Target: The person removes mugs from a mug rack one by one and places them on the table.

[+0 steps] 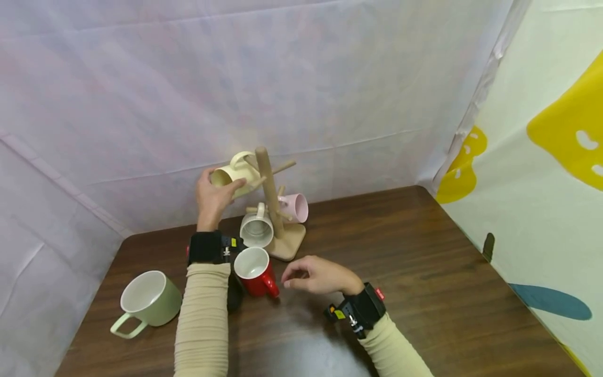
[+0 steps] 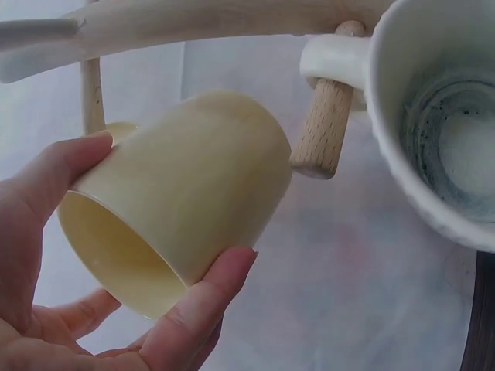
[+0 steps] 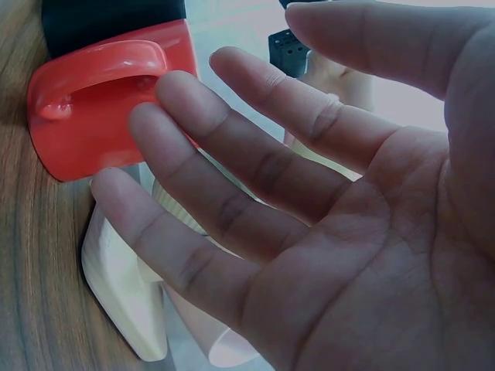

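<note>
My left hand [image 1: 214, 196] grips a pale yellow mug [image 1: 242, 175] near its rim, thumb on one side and fingers on the other. The mug lies tilted on its side against the upper left of a wooden mug rack [image 1: 267, 183]. Its handle is close to an upper peg; I cannot tell whether the peg passes through it. A ribbed white mug [image 2: 387, 116] hangs by its handle on a lower peg, and a pink mug [image 1: 297, 208] is at the rack's right. Beside a red mug [image 1: 258, 272], my right hand [image 1: 320, 275] hovers with loosely bent fingers, holding nothing.
A large light green mug [image 1: 160, 303] stands at the left of the brown wooden table [image 1: 400, 262]. Behind the left forearm, a dark object [image 1: 234, 293] is partly hidden next to the red mug. A pale cloth wall [image 1: 353, 104] rises behind the rack.
</note>
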Motion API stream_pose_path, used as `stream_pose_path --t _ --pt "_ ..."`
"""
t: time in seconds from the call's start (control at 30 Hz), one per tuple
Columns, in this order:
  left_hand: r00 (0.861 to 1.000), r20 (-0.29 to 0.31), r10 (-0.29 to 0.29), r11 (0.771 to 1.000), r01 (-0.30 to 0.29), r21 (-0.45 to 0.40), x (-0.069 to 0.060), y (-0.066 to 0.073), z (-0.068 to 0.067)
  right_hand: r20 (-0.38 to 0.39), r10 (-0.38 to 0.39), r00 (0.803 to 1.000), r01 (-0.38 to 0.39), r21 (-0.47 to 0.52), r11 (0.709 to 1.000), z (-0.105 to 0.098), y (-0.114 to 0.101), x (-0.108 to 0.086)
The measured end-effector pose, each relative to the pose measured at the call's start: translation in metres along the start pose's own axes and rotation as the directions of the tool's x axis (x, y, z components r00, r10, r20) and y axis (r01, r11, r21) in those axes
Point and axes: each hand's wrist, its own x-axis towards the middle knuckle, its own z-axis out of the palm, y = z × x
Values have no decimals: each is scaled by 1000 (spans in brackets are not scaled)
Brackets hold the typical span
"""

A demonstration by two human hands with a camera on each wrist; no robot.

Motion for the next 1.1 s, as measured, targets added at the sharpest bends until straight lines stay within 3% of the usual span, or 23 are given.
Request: stream_pose_path --t 0.7,1.1 --pt "997 -73 -18 1000 19 18 -8 0 -27 21 -29 999 29 -7 1000 -3 5 8" --pt "997 -71 -25 992 33 119 -19 2 -39 32 -39 999 38 19 999 -4 9 10"
